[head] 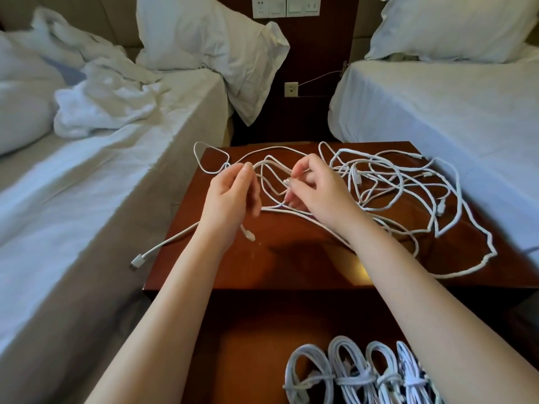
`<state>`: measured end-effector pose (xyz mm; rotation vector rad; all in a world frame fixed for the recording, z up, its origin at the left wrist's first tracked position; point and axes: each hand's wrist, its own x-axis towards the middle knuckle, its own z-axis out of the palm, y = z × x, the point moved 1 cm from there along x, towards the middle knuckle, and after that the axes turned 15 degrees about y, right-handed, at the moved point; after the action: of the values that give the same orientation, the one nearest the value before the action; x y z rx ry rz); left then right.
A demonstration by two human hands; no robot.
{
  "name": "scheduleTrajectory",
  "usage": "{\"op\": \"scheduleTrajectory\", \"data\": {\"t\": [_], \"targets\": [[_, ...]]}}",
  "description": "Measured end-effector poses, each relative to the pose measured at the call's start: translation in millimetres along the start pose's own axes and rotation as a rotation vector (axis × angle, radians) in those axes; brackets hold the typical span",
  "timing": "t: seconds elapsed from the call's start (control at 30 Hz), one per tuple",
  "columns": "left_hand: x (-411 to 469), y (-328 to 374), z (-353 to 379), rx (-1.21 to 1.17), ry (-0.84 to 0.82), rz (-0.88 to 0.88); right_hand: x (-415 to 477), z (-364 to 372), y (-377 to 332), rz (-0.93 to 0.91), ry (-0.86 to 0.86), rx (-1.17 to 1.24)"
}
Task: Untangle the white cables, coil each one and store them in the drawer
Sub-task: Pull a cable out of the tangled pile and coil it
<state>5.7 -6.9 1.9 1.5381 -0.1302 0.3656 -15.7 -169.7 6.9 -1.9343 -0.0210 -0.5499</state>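
Left hand (233,193): raised over the desk (291,258), its grip clamped on a strand of white cable between thumb and fingertips. A short end of cable hangs below the palm and ends in a small connector (248,235).

Right hand (315,188): just beside the left hand, its grip also clamped, with curled fingers pinching cable strands at the fingertips.

Tangled white cables (379,182): spread loose over the far and right part of the desk, and loops run from the heap to both hands. One loop overhangs the far left corner. One strand runs off the left edge, its USB plug (137,261) hanging clear of the desk beside the left bed (87,199).

Drawer (248,360): open below the near edge of the desk. Four coiled cables (350,374) lie side by side in its right part, each bound round its middle.

Right bed (437,97): stands beside the desk on the other side. Wall sockets (268,7) sit on the panel behind.
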Motion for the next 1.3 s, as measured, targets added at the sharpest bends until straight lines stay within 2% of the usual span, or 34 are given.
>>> {"op": "scheduleTrajectory", "data": {"t": [0.07, 0.2, 0.37, 0.5, 0.63, 0.77, 0.93, 1.03, 1.13, 1.2, 1.3], "targets": [[2, 9, 2, -0.096, -0.015, -0.008, 3, 2, 13, 0.050, 0.021, -0.076], [17, 28, 9, -0.260, -0.032, -0.011, 2, 4, 32, 0.133, -0.057, -0.237], [23, 35, 18, -0.316, -0.167, -0.048, 6, 2, 26, 0.134, -0.016, -0.188], [20, 30, 20, -0.293, -0.362, -0.102, 8, -4, 11, -0.103, 0.146, -0.161], [9, 32, 25, -0.168, -0.517, -0.129, 9, -9, 4, -0.376, 0.340, -0.101], [0, 36, 32, -0.069, -0.570, -0.192, 14, -15, 7, -0.464, 0.451, -0.130], [-4, 38, 27, 0.140, -0.721, -0.096, 13, -22, 11, -0.426, 0.516, -0.159], [-8, 40, 25, 0.173, -0.850, -0.123, 13, -27, 14, -0.282, 0.498, -0.117], [-17, 43, 31, 0.240, -0.954, -0.142, 9, -32, 12, -0.248, 0.499, -0.067], [-22, 47, 36, 0.217, -0.992, -0.143, 8, -27, 9, -0.223, 0.462, -0.068], [-27, 53, 40, 0.084, -1.008, -0.157, 5, -14, 13, -0.190, 0.314, -0.240]]}}
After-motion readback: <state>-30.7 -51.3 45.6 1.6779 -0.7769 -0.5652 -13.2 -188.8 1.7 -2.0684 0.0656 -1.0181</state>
